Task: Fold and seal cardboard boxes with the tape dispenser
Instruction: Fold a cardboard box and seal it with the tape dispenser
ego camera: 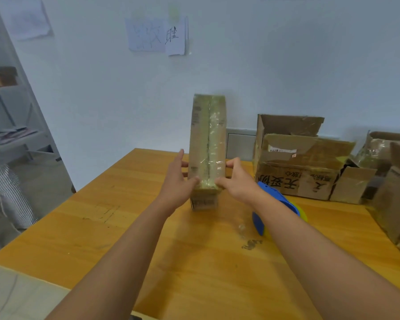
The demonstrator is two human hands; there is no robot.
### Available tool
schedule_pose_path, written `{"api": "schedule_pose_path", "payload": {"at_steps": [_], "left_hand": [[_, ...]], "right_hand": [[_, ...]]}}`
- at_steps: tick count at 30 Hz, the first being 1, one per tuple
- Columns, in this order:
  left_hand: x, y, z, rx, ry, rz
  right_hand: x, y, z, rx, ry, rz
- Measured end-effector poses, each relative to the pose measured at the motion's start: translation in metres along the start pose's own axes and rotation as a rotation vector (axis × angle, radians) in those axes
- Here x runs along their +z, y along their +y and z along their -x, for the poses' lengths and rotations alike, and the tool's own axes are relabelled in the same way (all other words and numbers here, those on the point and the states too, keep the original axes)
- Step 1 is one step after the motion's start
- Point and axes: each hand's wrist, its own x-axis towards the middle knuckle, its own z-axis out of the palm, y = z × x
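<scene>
A narrow cardboard box (207,135) stands tilted on the wooden table (129,239), its long face toward me with clear tape running down the middle seam. My left hand (177,181) grips its lower left side, thumb on the front face. My right hand (234,179) grips the lower right side, thumb pressing the taped face. A blue and yellow tape dispenser (277,204) lies on the table under my right forearm, partly hidden by it.
An open cardboard box (303,162) with printed characters sits at the back right against the wall. More worn boxes (393,185) crowd the right edge. A person in a striped shirt (2,181) is at the far left, beside shelves (12,107).
</scene>
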Motion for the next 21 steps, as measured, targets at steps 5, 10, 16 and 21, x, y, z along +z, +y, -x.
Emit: {"api": "schedule_pose_path", "payload": {"at_steps": [5, 10, 16, 21], "left_hand": [[-0.007, 0.020, 0.005, -0.033, 0.058, 0.098], [-0.007, 0.027, 0.012, -0.178, 0.035, 0.368], [-0.007, 0.012, 0.012, -0.215, -0.040, 0.338], [-0.005, -0.018, 0.010, -0.117, -0.036, 0.232]], "right_hand": [[-0.001, -0.008, 0.010, -0.052, -0.096, -0.359], [-0.011, -0.011, 0.012, 0.077, -0.144, -0.600], [-0.014, -0.007, 0.010, 0.128, -0.171, -0.518], [-0.010, 0.014, 0.013, 0.038, -0.087, -0.415]]}}
